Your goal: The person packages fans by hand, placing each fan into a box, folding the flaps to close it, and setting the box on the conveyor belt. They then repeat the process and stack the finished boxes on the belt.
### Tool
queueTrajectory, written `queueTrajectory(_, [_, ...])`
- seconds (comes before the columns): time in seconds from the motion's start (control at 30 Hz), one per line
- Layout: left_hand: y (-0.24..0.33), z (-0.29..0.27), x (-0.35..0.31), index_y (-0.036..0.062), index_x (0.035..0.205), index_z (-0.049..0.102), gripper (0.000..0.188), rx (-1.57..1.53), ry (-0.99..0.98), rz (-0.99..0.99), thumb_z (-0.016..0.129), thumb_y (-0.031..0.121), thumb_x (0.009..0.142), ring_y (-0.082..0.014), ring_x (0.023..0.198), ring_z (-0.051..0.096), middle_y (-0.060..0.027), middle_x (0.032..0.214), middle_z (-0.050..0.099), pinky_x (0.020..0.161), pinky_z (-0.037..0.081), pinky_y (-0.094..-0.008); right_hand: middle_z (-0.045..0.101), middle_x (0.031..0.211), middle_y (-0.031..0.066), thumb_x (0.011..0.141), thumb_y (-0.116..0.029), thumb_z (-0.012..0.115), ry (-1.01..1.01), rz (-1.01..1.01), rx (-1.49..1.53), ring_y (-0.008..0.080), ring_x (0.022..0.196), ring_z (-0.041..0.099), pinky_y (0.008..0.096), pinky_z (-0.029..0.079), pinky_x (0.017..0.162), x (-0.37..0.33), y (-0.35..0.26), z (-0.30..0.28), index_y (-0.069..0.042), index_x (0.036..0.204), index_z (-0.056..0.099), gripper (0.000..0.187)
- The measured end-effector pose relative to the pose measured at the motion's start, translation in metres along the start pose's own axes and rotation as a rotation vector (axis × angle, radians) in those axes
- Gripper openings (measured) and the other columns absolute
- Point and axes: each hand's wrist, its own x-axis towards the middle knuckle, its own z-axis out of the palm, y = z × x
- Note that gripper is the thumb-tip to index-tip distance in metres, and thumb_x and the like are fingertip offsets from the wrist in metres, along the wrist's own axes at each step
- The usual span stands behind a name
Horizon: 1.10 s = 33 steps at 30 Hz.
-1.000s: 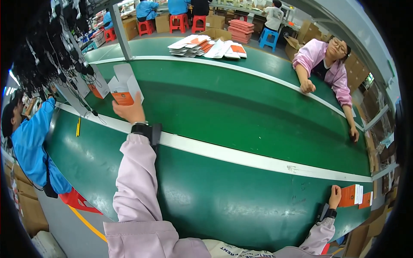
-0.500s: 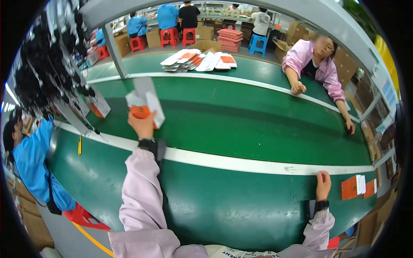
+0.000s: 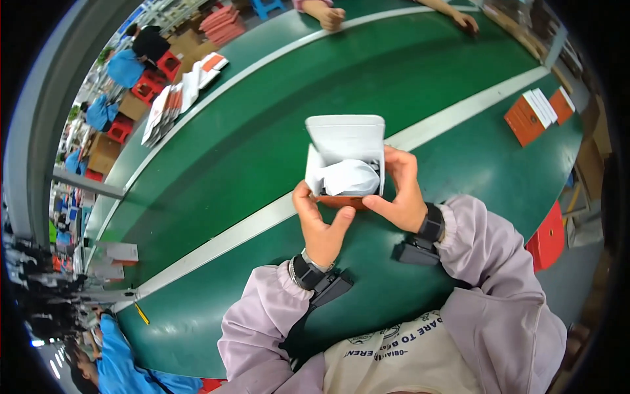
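Note:
A small white and orange carton (image 3: 346,134) is held up between my two hands, its lid and flaps raised. Inside it lies a white wrapped bundle (image 3: 352,177) with some dark bits at its edges; what the wrapping covers is hidden. My left hand (image 3: 320,226) grips the carton's left side, thumb on the orange front. From the right, my right hand (image 3: 405,192) has its fingers along the side wall and its thumb near the front's lower corner. A white strip along the green work surface runs behind the carton.
Orange and white booklets or small boxes (image 3: 528,117) stand at the right end of the table. Across the green belt (image 3: 262,151) lies a pile of flat cartons (image 3: 172,105). Another person's hand (image 3: 331,18) rests on the far edge. A yellow pen-like tool (image 3: 142,314) lies at left.
My left hand has brought the carton from the belt's left side toward me. My right hand has come over from the right and now holds it too. The view has turned.

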Motion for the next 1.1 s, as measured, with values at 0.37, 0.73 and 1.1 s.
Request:
queueTrajectory(0.37, [0.01, 0.007, 0.026, 0.0048, 0.117, 0.041, 0.046, -0.154, 0.076, 0.267, 0.066, 0.001, 0.079, -0.0256, 0.111, 0.049, -0.0154, 0.127, 0.043, 0.095, 0.039, -0.0389, 0.036, 0.135, 0.0196, 0.075, -0.014, 0.072, -0.168, -0.053, -0.18, 0.0299, 0.124, 0.039, 0.0425, 0.029, 0.105, -0.001, -0.023, -0.013, -0.004, 0.13, 0.034, 0.067])
queueTrajectory(0.73, [0.007, -0.003, 0.026, 0.0028, 0.104, 0.049, 0.029, 0.057, -0.027, 0.407, 0.066, 0.018, 0.085, -0.0291, 0.115, 0.047, -0.0133, 0.125, 0.043, 0.098, 0.037, -0.0431, 0.039, 0.132, 0.0199, 0.082, -0.013, 0.065, -0.313, -0.11, -0.189, 0.0366, 0.121, 0.042, 0.0446, 0.033, 0.101, 0.012, -0.03, -0.016, -0.002, 0.121, 0.046, 0.044])
queueTrajectory(1.1, [0.011, -0.003, 0.027, 0.0045, 0.115, 0.037, 0.053, -0.045, -0.148, 0.521, 0.07, 0.021, 0.078, -0.025, 0.105, 0.048, -0.0131, 0.117, 0.043, 0.097, 0.039, -0.0441, 0.052, 0.118, 0.017, 0.075, -0.011, 0.073, -0.153, -0.255, -0.02, 0.0418, 0.12, 0.042, 0.0497, 0.035, 0.098, 0.012, -0.024, -0.007, -0.009, 0.097, 0.04, 0.04])
